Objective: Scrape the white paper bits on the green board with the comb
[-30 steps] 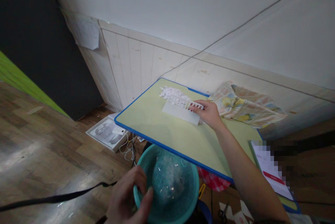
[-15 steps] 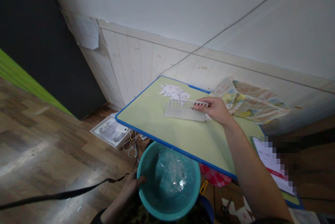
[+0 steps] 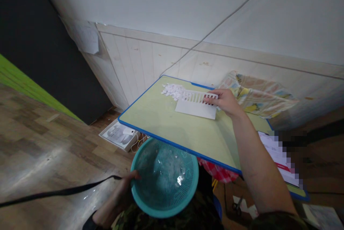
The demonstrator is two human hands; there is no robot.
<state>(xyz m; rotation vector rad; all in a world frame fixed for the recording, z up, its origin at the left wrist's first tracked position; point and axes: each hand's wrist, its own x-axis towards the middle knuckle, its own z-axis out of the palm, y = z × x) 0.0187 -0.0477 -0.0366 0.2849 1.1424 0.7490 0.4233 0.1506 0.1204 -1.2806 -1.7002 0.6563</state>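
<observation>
My right hand grips a white plastic piece with a row of slots by its upper right end. Its plain lower part is tilted over the pale green tabletop, and its left end partly covers a heap of small white paper scraps. My left hand grasps the left rim of a teal colander, thumb over the edge. Inside the colander lies crinkled clear plastic. The colander is below the table's blue front edge, at my lap.
A patterned cloth lies at the table's back right by the wall. Papers are at its right end. An open white box with cables stands on the floor. A black strap crosses at left; scissors lie lower right.
My right hand has shifted the white slotted piece toward the wall and tipped it more upright, beside the scraps. My left hand and the colander have moved slightly left. The view has shifted a little.
</observation>
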